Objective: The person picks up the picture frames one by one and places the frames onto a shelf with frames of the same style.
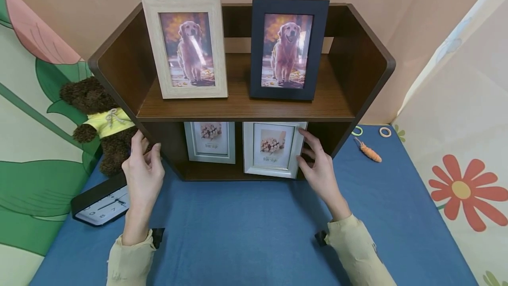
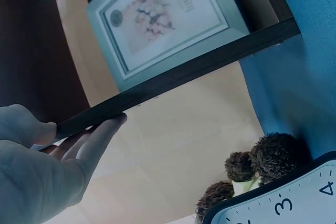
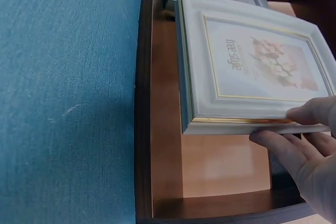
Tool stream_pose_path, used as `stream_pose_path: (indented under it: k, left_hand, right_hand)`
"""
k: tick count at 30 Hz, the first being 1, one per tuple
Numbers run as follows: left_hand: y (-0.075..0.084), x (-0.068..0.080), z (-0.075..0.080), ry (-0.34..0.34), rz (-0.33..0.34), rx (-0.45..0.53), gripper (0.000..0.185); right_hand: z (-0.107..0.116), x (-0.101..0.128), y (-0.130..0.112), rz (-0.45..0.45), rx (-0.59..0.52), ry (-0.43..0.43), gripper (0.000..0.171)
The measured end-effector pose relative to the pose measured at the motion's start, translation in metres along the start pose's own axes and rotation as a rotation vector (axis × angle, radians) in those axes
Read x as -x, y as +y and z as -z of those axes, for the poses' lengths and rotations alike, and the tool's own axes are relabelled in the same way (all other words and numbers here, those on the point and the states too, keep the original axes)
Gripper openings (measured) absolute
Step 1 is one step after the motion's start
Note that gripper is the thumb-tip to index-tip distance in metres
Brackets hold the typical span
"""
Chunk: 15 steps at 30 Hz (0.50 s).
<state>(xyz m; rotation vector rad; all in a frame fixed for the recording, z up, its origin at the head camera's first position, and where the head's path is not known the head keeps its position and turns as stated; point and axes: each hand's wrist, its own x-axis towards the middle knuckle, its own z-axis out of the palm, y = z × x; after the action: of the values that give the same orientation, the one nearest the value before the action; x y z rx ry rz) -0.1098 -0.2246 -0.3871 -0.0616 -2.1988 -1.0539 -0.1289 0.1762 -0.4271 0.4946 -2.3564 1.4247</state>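
Note:
My right hand [image 1: 320, 169] pinches the right edge of a white picture frame [image 3: 252, 111] with a thin gold line, its thumb on the front and fingers behind. That frame stands in the lower compartment of a dark brown shelf [image 1: 246, 111], slightly tilted. To its left is a pale blue-grey picture frame [image 1: 231, 144]. My left hand [image 1: 143, 175] grips the front edge of the shelf's left side panel [image 2: 173, 80], thumb inside and fingers outside. On the upper level stand a cream picture frame [image 1: 190, 92] and a dark navy picture frame [image 1: 283, 93], both with dog photos.
A brown teddy bear [image 1: 109, 122] in a yellow top leans left of the shelf, behind a black-rimmed clock [image 1: 99, 204]. To the right lie an orange carrot-shaped toy [image 1: 371, 152] and two small rings [image 1: 385, 132]. Blue cloth [image 1: 238, 233] covers the table.

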Motion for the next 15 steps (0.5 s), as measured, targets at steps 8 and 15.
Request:
stream_pose_path:
  k: [8, 15]
  left_hand:
    - [0.0002, -0.0002, -0.0002, -0.003, 0.001, 0.001, 0.047]
    - [0.0007, 0.0000, 0.0005, -0.004, -0.001, -0.001, 0.047]
  right_hand:
    - [-0.0021, -0.0045, 0.0037, 0.008, 0.003, 0.000, 0.078]
    - [-0.0053, -0.0074, 0.0039, -0.004, 0.008, 0.012, 0.079]
